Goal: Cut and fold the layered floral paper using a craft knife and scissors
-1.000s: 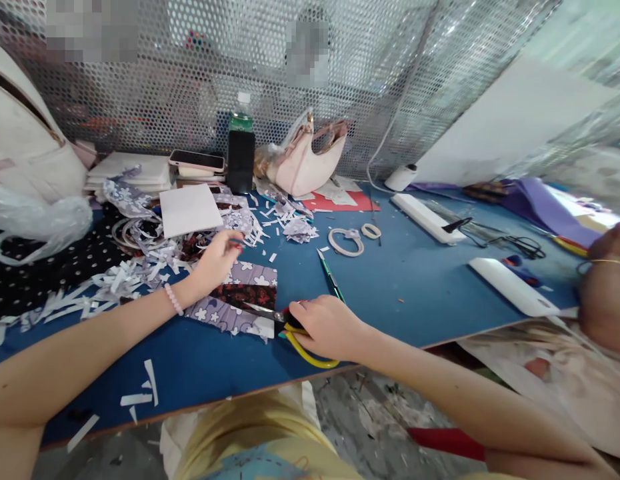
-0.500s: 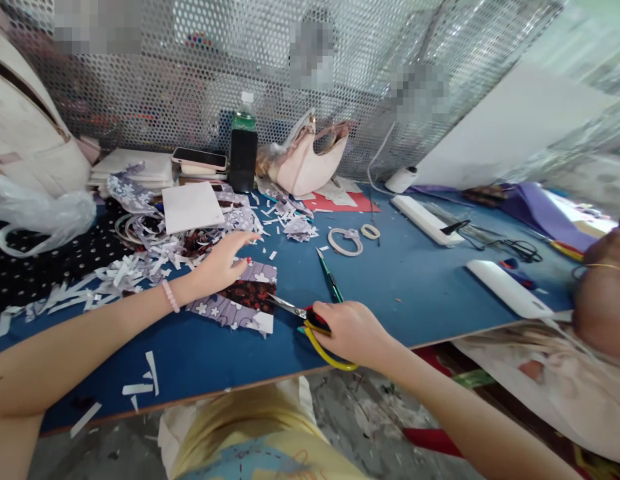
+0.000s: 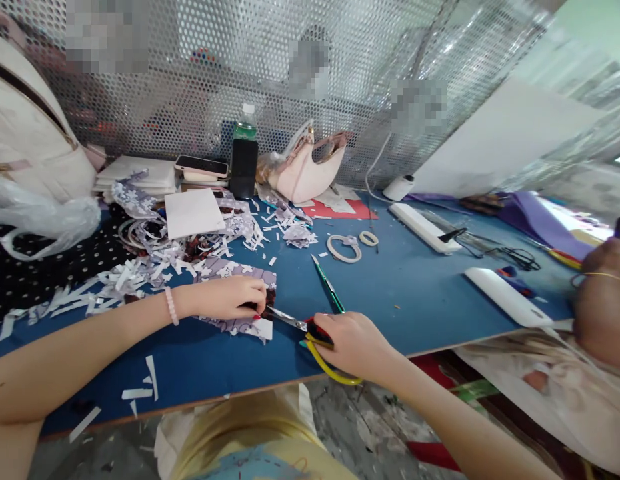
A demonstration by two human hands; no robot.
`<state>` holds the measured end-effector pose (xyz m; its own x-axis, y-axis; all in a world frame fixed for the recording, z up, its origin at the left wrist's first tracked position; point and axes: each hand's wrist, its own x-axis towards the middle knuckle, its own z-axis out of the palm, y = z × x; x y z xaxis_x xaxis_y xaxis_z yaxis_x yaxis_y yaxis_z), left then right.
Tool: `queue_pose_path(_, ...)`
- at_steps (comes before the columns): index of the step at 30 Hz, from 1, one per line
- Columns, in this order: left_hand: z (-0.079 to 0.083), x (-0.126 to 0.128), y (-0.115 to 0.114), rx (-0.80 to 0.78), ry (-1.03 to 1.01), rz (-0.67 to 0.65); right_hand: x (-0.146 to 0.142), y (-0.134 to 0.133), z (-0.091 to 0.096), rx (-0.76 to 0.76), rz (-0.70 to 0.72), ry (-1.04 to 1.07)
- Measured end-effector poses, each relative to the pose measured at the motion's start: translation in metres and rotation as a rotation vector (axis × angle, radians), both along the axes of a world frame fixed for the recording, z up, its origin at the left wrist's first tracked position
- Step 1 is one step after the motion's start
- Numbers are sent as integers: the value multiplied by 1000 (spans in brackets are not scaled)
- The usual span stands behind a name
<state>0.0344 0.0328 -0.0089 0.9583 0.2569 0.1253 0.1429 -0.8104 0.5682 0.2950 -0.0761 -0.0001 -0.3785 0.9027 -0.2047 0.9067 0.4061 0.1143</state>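
Note:
My right hand [image 3: 357,347] grips yellow-handled scissors [image 3: 317,353], their blades pointing left. The blade tips reach the right part of a patterned piece [image 3: 243,267], lilac with white flowers and a dark red-brown strip across its middle. Over that piece lies my left hand [image 3: 235,297], wearing a pink bead bracelet. Its fingers are bent and pinched together at the dark strip, close to the blade tips; the pinched part is mostly hidden. Just beyond my right hand lies a green pen-like tool [image 3: 327,283].
Paper and cloth scraps [image 3: 125,277] heap at the left, under a white square card [image 3: 194,213]. Tape rings [image 3: 344,248], white power strips [image 3: 507,297] and a pale handbag [image 3: 310,170] rest on the blue table [image 3: 390,280]. Another person's arm [image 3: 603,300] is at the right.
My left hand has come down onto the patterned piece, its spread fingers now closed near the blade tips. My right hand with the scissors has stayed nearly in place.

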Motion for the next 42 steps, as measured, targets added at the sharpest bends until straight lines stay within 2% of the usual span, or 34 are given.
queue_pose_path(8,1,-1,-7,35,10,35,-3,-5,-2,22,75,73)
queue_pose_path(16,4,-10,-4,6,37,40,-2,7,-4,45,97,103)
queue_pose_path(21,5,-22,2,124,172,-9,7,16,-12,82,122,145)
queue_pose_path(25,1,-19,-6,157,214,78,18,32,-15,113,127,152)
queue_pose_path(31,-6,-9,-23,136,242,281,27,61,-8,33,142,127)
queue_pose_path(35,-7,-9,-32,127,277,357,23,58,-6,34,185,141)
queue_pose_path(42,-9,-10,-36,138,239,371,9,44,-3,35,270,91)
